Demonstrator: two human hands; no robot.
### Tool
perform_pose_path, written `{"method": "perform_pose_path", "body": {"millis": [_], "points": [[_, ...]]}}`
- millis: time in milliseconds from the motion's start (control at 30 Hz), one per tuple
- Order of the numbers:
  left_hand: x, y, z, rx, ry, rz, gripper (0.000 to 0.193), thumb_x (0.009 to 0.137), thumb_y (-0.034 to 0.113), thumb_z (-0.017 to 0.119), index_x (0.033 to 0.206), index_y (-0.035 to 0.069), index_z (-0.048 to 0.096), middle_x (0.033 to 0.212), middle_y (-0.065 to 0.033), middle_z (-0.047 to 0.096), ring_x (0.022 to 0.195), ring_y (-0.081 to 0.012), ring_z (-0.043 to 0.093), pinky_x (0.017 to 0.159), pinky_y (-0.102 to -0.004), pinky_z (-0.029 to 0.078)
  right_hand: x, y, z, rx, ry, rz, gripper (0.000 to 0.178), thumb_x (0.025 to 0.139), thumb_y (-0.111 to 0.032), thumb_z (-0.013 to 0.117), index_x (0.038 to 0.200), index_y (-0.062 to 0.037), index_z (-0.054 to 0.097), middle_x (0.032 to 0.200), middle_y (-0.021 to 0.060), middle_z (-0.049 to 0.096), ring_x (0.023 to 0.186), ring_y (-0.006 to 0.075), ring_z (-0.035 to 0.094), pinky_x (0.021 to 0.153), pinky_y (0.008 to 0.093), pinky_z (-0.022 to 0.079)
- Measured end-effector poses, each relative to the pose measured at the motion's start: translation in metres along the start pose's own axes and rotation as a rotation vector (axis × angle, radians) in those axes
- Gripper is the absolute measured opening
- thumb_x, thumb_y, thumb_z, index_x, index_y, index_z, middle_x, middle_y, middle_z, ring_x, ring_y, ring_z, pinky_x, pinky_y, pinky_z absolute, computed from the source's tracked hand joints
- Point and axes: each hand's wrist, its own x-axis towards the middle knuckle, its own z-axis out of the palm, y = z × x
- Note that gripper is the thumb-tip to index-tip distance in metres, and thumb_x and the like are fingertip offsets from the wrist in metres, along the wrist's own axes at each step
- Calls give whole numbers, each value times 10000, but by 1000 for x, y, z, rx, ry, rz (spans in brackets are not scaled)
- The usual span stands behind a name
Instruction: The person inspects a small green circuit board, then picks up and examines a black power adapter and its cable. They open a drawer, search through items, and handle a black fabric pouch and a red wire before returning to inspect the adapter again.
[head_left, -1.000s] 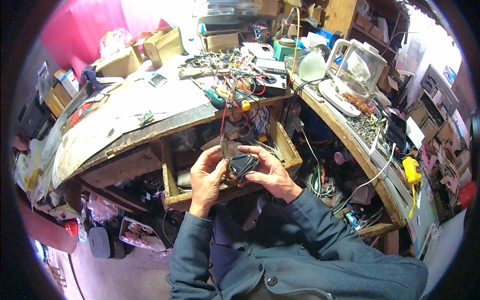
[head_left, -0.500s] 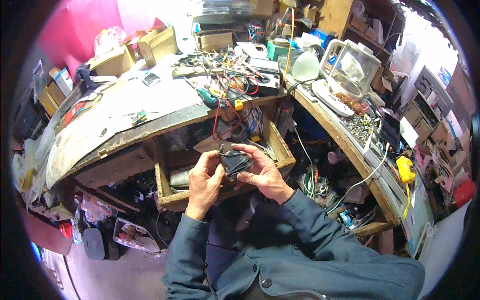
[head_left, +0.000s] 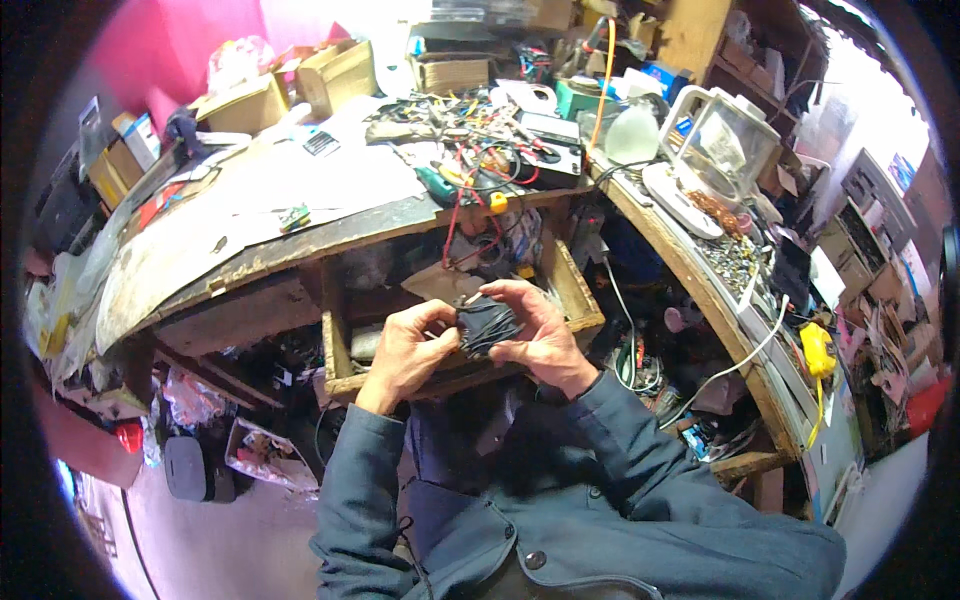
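Above the pulled-out wooden drawer (head_left: 463,375), both hands are on a black block wound with thin black cord (head_left: 488,326). My right hand (head_left: 545,340) grips its right side, with fingers over the top and the thumb along the lower edge. At the left edge, my left hand (head_left: 412,348) pinches with thumb and forefinger, apparently on an end of the cord; the fingers partly hide it. What kind of device the block is, I cannot make out.
The workbench (head_left: 170,255) carries loose wires, a multimeter (head_left: 552,165) with red and black leads, and cardboard boxes (head_left: 335,78). On the right-hand bench stand a clear plastic jug (head_left: 715,150) and small metal parts. A yellow device (head_left: 817,350) hangs over its edge.
The view has shifted, so the bench sits a little further right. My left hand has tilted flatter and its fingers have closed into a pinch beside the block. My right hand keeps its hold.
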Motion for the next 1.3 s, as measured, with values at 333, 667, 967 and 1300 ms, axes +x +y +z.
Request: {"method": "perform_pose_path", "body": {"millis": [333,667,967,1300], "points": [[-9,0,-14,-455,42,-70,282,916,22,678,1194,8,632,1100,-91,715,988,-166,682,900,-325,562,26,4,0,-22,181,50,720,786,-144,881,1388,-46,498,1180,82,645,1091,157,619,953,301,517],[-7,14,-14,-437,-28,-128,791,797,104,850,1476,56,448,1365,-84,570,1244,-231,563,1053,-374,483,41,-3,15,-720,13,-212,562,703,-61,834,1226,-43,631,1152,142,692,1025,267,700,883,346,560],[-5,2,-17,-454,35,-113,379,974,117,662,1328,16,568,1192,-69,648,1066,-126,618,931,-295,527,40,3,8,-741,-51,-464,431,717,-56,836,1105,-46,648,1233,156,670,1126,348,654,934,403,551],[-4,8,-16,-507,42,-157,377,962,90,672,1324,48,578,1151,-60,654,1067,-120,606,939,-284,508,35,2,9,-633,-39,-351,387,707,76,754,1048,-45,618,1263,169,635,1029,330,664,821,377,561]]}}
